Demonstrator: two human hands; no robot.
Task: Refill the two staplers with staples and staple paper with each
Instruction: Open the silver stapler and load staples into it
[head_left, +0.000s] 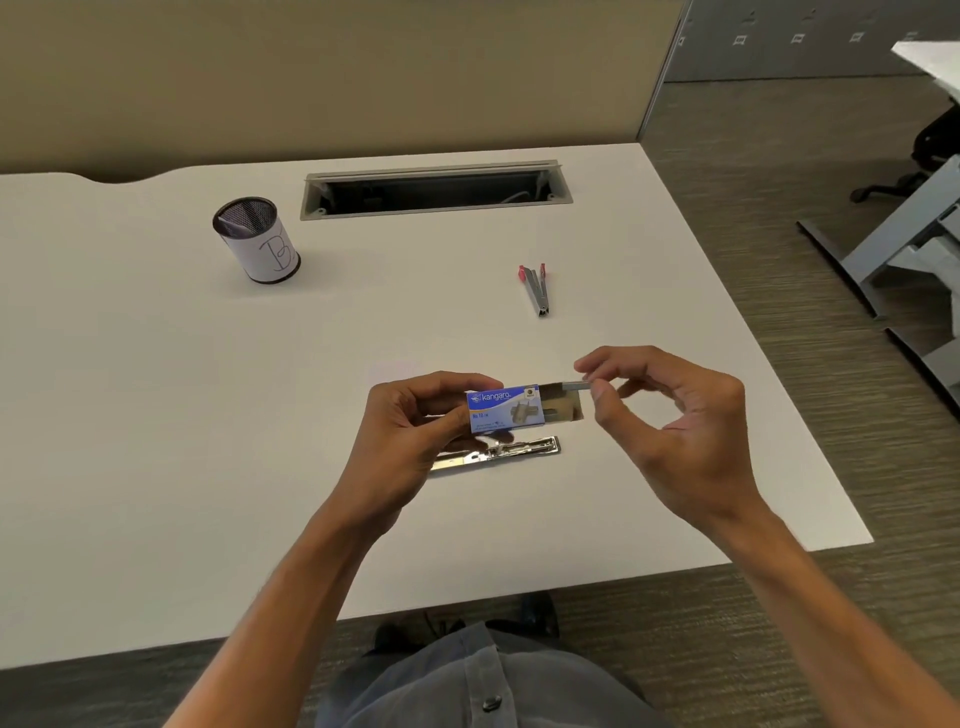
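Note:
My left hand (415, 421) grips a small blue staple box (506, 409) above the white desk (156, 415), with its inner cardboard tray slid out to the right. At the tray's mouth my right hand (670, 415) pinches a grey strip of staples (576, 385) between thumb and forefinger. Directly below the box a silver stapler (498, 453) lies flat and opened out on the desk, partly hidden by my left hand. Farther back to the right lies a second, small stapler (538, 287) with red ends, also opened.
A black mesh pen cup (257, 240) wrapped in white paper stands at the back left. A recessed cable tray (436, 189) is set into the desk's far side. The desk's right edge runs diagonally beside carpeted floor, with grey desk legs (893, 249) beyond.

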